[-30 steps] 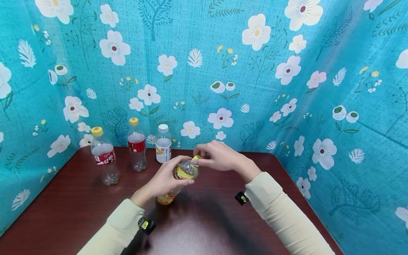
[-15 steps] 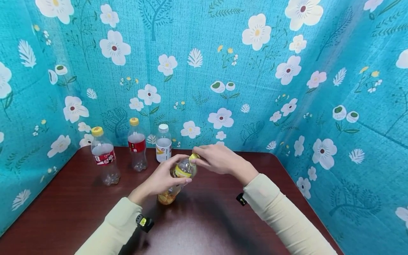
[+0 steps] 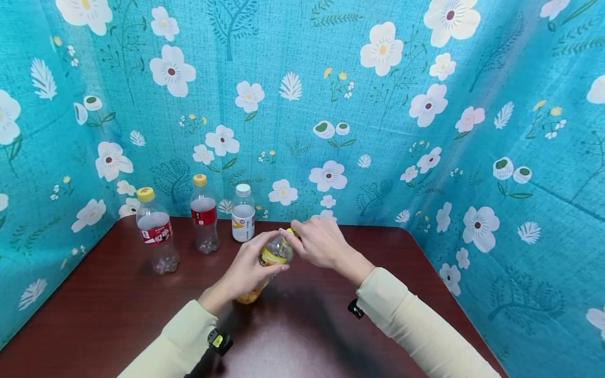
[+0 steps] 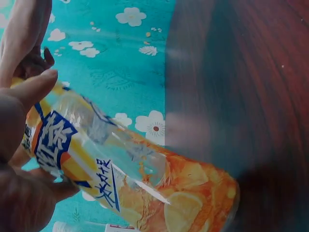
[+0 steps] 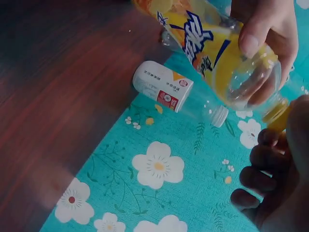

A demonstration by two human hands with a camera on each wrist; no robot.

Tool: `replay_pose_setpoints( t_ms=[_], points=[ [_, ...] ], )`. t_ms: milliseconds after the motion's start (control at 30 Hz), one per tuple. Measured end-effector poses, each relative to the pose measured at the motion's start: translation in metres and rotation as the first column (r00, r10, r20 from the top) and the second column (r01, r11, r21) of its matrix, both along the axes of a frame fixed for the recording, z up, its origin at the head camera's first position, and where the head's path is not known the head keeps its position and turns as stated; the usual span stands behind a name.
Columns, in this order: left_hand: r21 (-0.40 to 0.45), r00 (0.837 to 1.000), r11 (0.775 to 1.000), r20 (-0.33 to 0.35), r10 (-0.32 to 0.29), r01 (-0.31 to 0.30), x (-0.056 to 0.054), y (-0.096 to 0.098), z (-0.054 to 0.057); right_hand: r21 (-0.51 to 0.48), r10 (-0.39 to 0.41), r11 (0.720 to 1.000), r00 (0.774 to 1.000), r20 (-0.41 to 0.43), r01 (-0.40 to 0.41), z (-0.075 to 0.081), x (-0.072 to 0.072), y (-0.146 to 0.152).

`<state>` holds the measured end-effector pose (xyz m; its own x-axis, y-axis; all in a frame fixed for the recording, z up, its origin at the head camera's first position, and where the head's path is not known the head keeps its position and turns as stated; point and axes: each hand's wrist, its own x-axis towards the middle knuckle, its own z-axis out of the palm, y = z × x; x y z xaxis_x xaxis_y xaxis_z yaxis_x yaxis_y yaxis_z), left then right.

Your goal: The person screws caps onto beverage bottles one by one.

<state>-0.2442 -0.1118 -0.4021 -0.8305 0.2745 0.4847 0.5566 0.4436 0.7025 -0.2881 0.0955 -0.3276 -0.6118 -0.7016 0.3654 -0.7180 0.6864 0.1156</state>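
Note:
My left hand [image 3: 247, 266] grips a clear drink bottle [image 3: 275, 256] round its upper part. The bottle leans, its neck toward the right and its base low over the table. Its yellow label [image 5: 203, 43] with blue characters and printed lemon slices faces the right wrist view. At the bottle's mouth, the thumb and fingers of my right hand [image 3: 322, 244] pinch the yellow cap [image 5: 276, 116], mostly covering it in the head view. In the left wrist view the orange-patterned lower part of the bottle shows plainly, while the neck is hidden behind the left hand.
Two bottles with red labels and yellow caps, one [image 3: 156, 233] at the left and another [image 3: 204, 218] behind it, stand upright. A white-capped bottle [image 3: 243, 215] stands near the left hand. A flowered blue cloth [image 3: 302, 105] walls the dark red table [image 3: 118, 315].
My right hand has turned about the cap, its fingers now lying differently over it. The left hand still holds the bottle, which has barely shifted. The standing bottles have stayed put.

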Motion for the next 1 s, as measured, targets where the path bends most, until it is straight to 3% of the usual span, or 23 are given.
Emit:
replay_pose_setpoints(
  t_ms=[100,167,300,367,467,567,700,800,867,933,1000],
  points=[
    [-0.009,1.000,1.000,0.010,0.016,-0.016,-0.001,-0.002,0.002,-0.047,0.016,0.999,0.997,0.075,-0.013,-0.001,-0.003,0.001],
    [-0.004,0.999,1.000,0.051,0.002,-0.002,-0.002,-0.005,0.003,-0.090,0.079,0.994,0.987,0.143,-0.066,-0.001,-0.006,0.004],
    [0.014,0.983,0.997,0.168,-0.071,0.070,-0.005,-0.013,0.006,-0.173,0.252,0.962,0.933,0.256,-0.212,0.002,-0.010,0.012],
    [0.017,0.972,0.994,0.205,-0.110,0.109,-0.007,-0.016,0.006,-0.176,0.314,0.945,0.913,0.262,-0.275,0.005,-0.010,0.014],
    [0.028,0.958,0.986,0.236,-0.164,0.162,-0.012,-0.021,0.007,-0.072,0.341,0.940,0.924,0.173,-0.333,0.009,-0.009,0.013],
    [0.022,0.946,0.975,0.242,-0.218,0.219,-0.014,-0.023,0.007,0.095,0.332,0.939,0.943,0.002,-0.330,0.007,-0.009,0.012],
    [-0.002,0.935,0.962,0.238,-0.265,0.273,-0.014,-0.024,0.009,0.184,0.348,0.930,0.924,-0.157,-0.319,0.000,-0.012,0.009],
    [-0.014,0.943,0.964,0.215,-0.255,0.264,-0.012,-0.022,0.007,0.135,0.344,0.937,0.916,-0.208,-0.322,-0.007,-0.014,0.007],
    [-0.010,0.955,0.971,0.183,-0.235,0.241,-0.011,-0.019,0.005,0.058,0.297,0.955,0.931,-0.210,-0.292,-0.013,-0.013,0.005],
    [-0.001,0.971,0.980,0.134,-0.196,0.197,-0.009,-0.015,0.004,-0.034,0.197,0.978,0.961,-0.196,-0.208,-0.016,-0.009,0.000],
    [-0.001,0.987,0.990,0.076,-0.144,0.145,-0.008,-0.010,0.002,-0.124,0.048,0.990,0.989,-0.138,-0.065,-0.016,-0.005,-0.007]
  ],
)
